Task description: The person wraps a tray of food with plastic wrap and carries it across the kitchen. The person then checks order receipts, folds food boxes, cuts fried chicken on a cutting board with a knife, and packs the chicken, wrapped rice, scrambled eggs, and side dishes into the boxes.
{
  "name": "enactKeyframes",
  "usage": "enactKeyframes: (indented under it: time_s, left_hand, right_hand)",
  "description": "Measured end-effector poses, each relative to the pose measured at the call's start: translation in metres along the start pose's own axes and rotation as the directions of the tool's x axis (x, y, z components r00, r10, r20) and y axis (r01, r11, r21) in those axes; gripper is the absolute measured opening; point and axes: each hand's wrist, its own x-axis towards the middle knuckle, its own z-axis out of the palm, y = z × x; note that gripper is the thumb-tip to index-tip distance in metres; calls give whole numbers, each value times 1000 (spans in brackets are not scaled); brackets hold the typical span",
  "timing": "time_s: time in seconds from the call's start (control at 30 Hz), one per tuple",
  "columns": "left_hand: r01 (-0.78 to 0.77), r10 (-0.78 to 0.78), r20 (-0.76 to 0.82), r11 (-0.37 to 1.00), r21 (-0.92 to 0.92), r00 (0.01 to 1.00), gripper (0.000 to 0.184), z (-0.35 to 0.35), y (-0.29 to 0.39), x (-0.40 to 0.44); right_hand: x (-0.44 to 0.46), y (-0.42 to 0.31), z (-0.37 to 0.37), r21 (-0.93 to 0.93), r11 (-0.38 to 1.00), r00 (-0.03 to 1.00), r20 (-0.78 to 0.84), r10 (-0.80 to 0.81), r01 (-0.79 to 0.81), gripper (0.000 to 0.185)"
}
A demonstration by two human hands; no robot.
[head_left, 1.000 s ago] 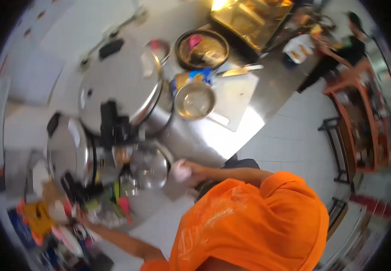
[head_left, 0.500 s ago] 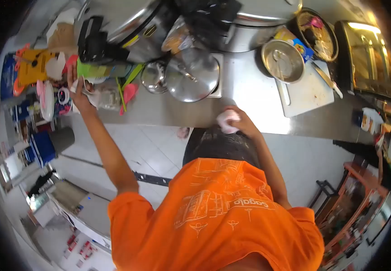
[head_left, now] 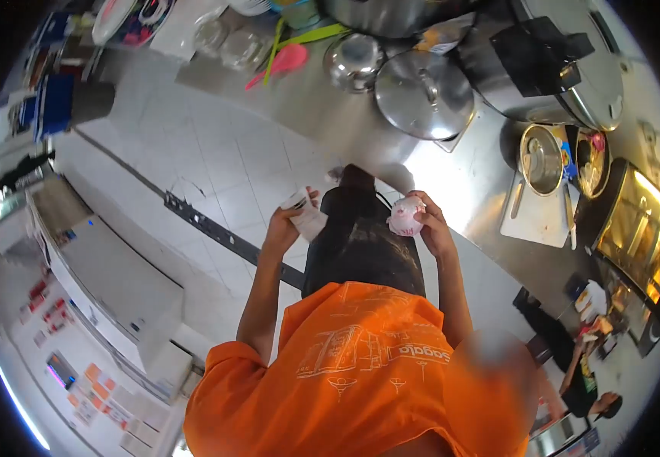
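In front of my dark trousers, my left hand (head_left: 280,228) grips a white paper packet (head_left: 311,219) with a dark mark near its upper end. My right hand (head_left: 437,227) has its fingers around a round bundle in white wrapping with pink print (head_left: 405,216); what is inside is hidden. The two hands are apart, beside the near edge of the steel counter (head_left: 345,133). Beyond them on the counter lie a round steel lid (head_left: 414,107) and a smaller shiny steel pot (head_left: 351,65).
A pink spoon (head_left: 288,59) and clear containers (head_left: 245,49) sit at the upper left. At right, a steel bowl (head_left: 541,164) stands by a white cutting board (head_left: 532,217) with a knife (head_left: 570,217). Large pots line the back. Another person (head_left: 574,373) is at the far right.
My left hand has come back from the cluttered left end of the counter to in front of my body, holding the white packet. My right hand still holds the wrapped bundle. The view has turned.
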Motion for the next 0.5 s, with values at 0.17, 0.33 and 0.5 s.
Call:
enactKeyframes:
  time_s: [0.17,0.33,0.5]
  left_hand:
    - [97,-92,-42,988,122,995,48,-33,-56,-83]
    - [-33,38,-188,999,30,981,53,-74,-101,-156]
    - [-63,126,-381,983,173,916,43,-130,-124,-142]
  right_hand:
    - [-17,49,16,218,972,992,106,63,-85,47]
    - [19,157,-3,623,750,966,246,79,-220,31]
    - [100,271,-15,-161,923,930,65,363,-349,24]
